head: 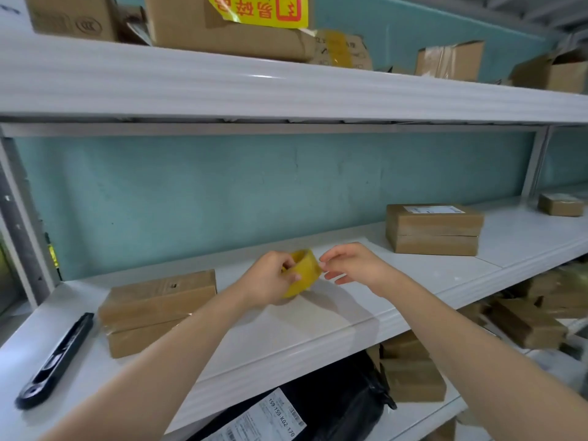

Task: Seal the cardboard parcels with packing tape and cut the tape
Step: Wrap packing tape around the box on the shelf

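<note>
- You are at the opening step: finding the free end of the tape. No strip is drawn out yet and nothing is being sealed.
- Your left hand (pixel 270 278) grips the yellow tape roll (pixel 304 275), fingers curled round its body, holding it just above the white shelf (pixel 286 332).
- Your right hand (pixel 353 265) meets the roll's right rim. Thumb and forefinger are pressed together there, apparently pinching at the tape end, and the other fingers hang loose.
- Left of the roll and nearer you lies a stack of two parcels (pixel 156 300). It looks like the handiest one to tape.
- Right of the roll and further back sits a second two-parcel stack (pixel 434 229).
- Next you need to peel the end free, pull out a length and bring it over a parcel seam. Keep the strip taut so it doesn't fold back on itself.
- The black cutter (pixel 54 361) lies far left of the roll, beyond the near stack. You must free a hand to reach it.
- Writing: the white label atop the right stack is too small to read.
- High above the roll, a yellow sticker (pixel 257 7) carries red Chinese characters, upside down and cut off by the frame edge.
- Below the roll, a black bag (pixel 334 399) bears a label reading "159-159-K02-170".
</note>
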Tool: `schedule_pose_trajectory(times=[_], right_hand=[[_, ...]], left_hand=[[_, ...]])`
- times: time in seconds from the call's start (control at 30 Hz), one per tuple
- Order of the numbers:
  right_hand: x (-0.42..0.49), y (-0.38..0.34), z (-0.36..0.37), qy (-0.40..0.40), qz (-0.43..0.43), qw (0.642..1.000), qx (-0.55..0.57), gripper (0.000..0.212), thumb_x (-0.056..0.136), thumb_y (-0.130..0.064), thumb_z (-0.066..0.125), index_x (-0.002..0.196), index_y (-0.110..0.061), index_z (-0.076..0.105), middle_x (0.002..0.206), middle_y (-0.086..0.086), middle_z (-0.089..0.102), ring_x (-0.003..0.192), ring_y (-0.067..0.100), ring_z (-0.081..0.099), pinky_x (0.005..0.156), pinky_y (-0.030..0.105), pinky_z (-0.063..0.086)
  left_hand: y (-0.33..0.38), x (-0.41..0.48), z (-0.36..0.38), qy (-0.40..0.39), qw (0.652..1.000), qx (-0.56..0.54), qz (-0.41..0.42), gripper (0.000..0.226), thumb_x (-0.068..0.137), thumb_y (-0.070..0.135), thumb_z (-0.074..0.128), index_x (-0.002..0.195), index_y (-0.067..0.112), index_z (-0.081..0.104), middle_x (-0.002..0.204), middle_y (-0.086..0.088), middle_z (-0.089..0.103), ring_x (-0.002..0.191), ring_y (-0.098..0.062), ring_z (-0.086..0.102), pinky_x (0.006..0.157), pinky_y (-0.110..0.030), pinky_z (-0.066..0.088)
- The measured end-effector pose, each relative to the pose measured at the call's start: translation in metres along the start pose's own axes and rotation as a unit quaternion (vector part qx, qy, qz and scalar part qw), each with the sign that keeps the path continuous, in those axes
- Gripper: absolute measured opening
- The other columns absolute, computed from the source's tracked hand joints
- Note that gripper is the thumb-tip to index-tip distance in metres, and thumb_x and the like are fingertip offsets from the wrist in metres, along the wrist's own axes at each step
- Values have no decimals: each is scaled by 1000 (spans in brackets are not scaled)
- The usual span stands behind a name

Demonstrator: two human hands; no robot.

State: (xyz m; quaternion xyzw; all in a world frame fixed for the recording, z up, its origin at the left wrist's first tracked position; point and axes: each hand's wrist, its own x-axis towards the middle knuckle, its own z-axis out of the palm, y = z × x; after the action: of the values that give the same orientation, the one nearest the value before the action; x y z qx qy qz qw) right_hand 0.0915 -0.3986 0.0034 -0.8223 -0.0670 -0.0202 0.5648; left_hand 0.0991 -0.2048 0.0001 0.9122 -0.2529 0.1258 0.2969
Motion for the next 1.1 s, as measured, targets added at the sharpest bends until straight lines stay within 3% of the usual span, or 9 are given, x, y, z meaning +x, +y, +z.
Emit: schedule_pose_trajectory(times=[0.27,0.37,0.5,0.57,0.63,0.7,0.8,0.93,1.1], right_hand=[[8,-37,12,64,-54,987,139,9,93,-16,53,96,-14,60,87,10,67,69,20,65,57,25,53],[10,-59,31,51,-91,982,160,16,94,-16,51,103,-11,62,87,6,67,74,17,65,55,22,53],[10,-88,69,17,-157,974,165,15,93,-22,54,101,-18,65,100,3,65,93,14,61,80,31,51],[9,-101,92,-15,-189,971,149,14,91,-23,57,102,-20,65,101,-3,66,93,4,61,85,24,48],[9,-112,118,-49,-221,964,140,23,89,-17,60,111,-11,64,102,-1,66,85,-7,61,81,11,46],[7,-119,142,-72,-251,956,135,27,86,-9,62,113,-6,63,107,4,66,89,-2,61,86,12,45],[10,-125,174,-90,-299,939,144,22,84,-5,64,96,-23,67,100,-4,66,85,-8,60,83,12,46],[15,-130,209,-59,-317,938,124,40,84,-13,66,122,-2,59,113,-2,61,100,3,59,89,20,46],[8,-137,240,-26,-334,931,144,34,83,-12,67,116,-5,64,98,-13,65,86,-10,64,77,9,49]], left_hand=[[21,-24,-72,59,992,18,110,9,88,8,60,93,1,59,82,-4,55,74,-17,48,63,-26,33],[18,-36,-100,81,992,25,93,11,89,8,60,97,0,60,85,-4,56,78,-17,49,65,-25,34],[3,-60,-131,126,988,70,54,13,89,13,60,99,4,61,86,-1,57,78,-18,50,62,-22,29],[-4,-74,-142,139,986,82,34,13,89,14,60,98,5,60,85,-1,57,76,-19,50,61,-24,29],[-11,-87,-150,146,985,91,17,11,89,14,60,95,4,60,83,-3,58,75,-21,51,64,-28,34],[-17,-100,-157,160,982,100,-8,12,89,14,60,95,4,59,83,-4,58,76,-23,53,68,-32,39],[-25,-118,-167,189,973,122,-51,14,89,18,59,96,6,59,86,-5,61,80,-25,56,72,-33,42],[-33,-139,-179,214,961,143,-102,20,91,22,56,104,7,59,95,-9,64,90,-30,58,84,-38,45],[-40,-156,-185,257,946,148,-129,21,91,21,56,105,6,59,90,-9,61,93,-34,57,81,-37,41]])
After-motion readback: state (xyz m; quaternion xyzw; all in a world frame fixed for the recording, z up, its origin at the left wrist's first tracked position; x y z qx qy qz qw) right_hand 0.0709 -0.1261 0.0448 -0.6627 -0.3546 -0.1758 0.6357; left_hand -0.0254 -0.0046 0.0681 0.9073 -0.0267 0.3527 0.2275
